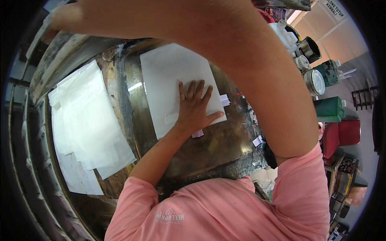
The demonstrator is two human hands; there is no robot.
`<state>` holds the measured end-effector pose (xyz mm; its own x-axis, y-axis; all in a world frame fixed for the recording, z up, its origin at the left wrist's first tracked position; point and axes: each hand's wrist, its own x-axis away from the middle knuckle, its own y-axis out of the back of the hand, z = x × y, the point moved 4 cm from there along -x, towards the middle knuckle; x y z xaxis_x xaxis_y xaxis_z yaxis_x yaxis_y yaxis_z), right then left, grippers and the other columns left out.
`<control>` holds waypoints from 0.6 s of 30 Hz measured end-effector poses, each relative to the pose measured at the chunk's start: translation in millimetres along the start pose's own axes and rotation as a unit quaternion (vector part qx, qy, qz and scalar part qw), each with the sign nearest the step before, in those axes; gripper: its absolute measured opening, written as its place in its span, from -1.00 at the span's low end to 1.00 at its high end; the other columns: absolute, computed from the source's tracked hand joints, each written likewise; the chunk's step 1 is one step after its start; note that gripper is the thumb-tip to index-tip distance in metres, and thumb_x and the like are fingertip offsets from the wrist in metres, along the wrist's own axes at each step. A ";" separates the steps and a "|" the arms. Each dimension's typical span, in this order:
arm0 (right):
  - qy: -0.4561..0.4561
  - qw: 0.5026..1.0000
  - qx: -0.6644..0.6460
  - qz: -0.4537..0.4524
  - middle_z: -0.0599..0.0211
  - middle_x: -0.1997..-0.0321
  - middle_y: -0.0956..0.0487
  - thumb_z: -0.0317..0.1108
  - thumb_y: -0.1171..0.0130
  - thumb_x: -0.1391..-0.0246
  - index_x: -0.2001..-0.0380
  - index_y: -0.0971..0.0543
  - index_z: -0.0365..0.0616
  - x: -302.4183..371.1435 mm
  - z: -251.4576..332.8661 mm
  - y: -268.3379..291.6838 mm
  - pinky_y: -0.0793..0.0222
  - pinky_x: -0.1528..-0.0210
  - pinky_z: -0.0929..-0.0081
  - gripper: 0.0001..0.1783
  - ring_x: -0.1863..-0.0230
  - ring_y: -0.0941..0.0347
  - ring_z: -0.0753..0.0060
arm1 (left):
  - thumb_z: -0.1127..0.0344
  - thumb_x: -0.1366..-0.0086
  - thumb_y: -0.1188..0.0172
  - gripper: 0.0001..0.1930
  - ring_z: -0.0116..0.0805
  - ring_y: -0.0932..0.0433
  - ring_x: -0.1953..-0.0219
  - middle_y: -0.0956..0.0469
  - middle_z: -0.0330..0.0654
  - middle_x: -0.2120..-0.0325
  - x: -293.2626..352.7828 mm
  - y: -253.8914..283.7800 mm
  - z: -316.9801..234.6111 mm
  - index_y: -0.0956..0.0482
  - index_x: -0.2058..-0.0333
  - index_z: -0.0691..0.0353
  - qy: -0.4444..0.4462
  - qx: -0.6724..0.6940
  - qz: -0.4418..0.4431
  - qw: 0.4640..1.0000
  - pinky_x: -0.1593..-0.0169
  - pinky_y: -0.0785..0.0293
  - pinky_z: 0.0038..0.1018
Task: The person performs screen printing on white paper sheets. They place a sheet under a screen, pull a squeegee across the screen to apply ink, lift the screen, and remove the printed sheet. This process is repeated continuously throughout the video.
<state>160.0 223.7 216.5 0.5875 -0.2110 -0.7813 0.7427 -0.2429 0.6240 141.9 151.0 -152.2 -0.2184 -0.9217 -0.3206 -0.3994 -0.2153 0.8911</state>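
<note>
My left hand [195,105] lies flat with its fingers spread on a white sheet [173,64]. The sheet rests slightly turned on a dark, shiny, stained board [193,156]. Small folded paper tabs [225,100] stick out at its right side and lower edge. Across the top of the view reaches my right arm, very near the camera. My right hand [66,20] is at the upper left, blurred and partly cut off, its fingers curled beside a pale rail [39,42]. What they grip is hidden.
A loose stack of white sheets [86,120] lies left of the board. Grimy metal bars [30,120] run along the far left. At the right stand cans [309,50], a white jug [283,36], green jerrycans [329,109] and a red chair [341,134].
</note>
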 end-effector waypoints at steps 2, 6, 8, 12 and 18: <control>0.004 1.000 0.007 -0.016 0.23 0.49 -0.62 0.16 -0.09 -0.34 0.15 -0.70 0.13 3.5 1.4 -7.1 -0.34 0.00 0.07 -0.59 0.48 -0.53 0.21 | -0.46 -0.17 -0.37 0.03 0.30 -0.24 -0.50 -0.34 0.19 -0.44 2.6 11.0 -3.1 -0.48 -0.40 0.23 0.000 -0.022 -0.008 1.000 -0.54 0.31 0.52; 0.008 0.997 0.019 -0.069 0.19 0.44 -0.68 0.16 -0.13 -0.31 0.02 -0.73 0.17 5.8 7.1 -17.6 -0.34 0.01 0.06 -0.57 0.45 -0.60 0.17 | -0.15 -0.19 -0.54 -0.15 0.12 -0.44 -0.39 -0.50 0.07 -0.30 18.8 86.8 12.4 -0.52 -0.34 0.22 0.085 0.086 -0.101 0.987 -0.47 -0.23 0.14; 0.009 0.994 0.025 -0.102 0.17 0.41 -0.71 0.16 -0.15 -0.29 -0.05 -0.75 0.19 13.4 17.7 -15.8 -0.34 0.01 0.06 -0.54 0.43 -0.63 0.15 | 0.04 -0.21 -0.60 -0.22 -0.08 -0.56 -0.26 -0.58 -0.02 -0.21 40.6 147.3 39.9 -0.52 -0.31 0.24 0.217 0.226 -0.179 0.932 -0.32 -0.49 -0.15; -0.023 0.993 0.116 -0.007 0.21 0.38 -0.65 0.18 -0.27 -0.28 -0.19 -0.57 -0.24 70.7 49.3 -10.1 -0.34 -0.02 0.06 -0.29 0.25 -0.62 0.08 | 0.27 -0.07 -0.74 0.12 -0.41 -0.64 0.06 -0.65 -0.13 0.01 108.5 245.6 67.0 -0.21 -0.51 0.34 0.185 0.548 -0.352 0.735 -0.10 -0.60 -0.41; -0.051 0.955 -0.023 0.290 0.20 0.17 -0.60 0.08 -0.31 -0.29 0.19 -0.74 -0.01 206.9 76.6 -47.5 -0.39 0.02 0.04 -0.62 0.05 -0.54 0.04 | -0.12 0.18 -0.82 0.18 -0.20 -0.56 -0.18 -0.62 -0.12 -0.11 191.2 180.3 44.0 -0.51 -0.37 0.39 0.350 0.406 -0.237 0.811 -0.34 -0.44 -0.22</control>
<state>221.6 119.2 26.3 0.8717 -0.3895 -0.2974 0.3162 -0.0166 0.9485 -11.0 -49.9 -67.0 0.5749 -0.8166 -0.0516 -0.8074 -0.5764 0.1261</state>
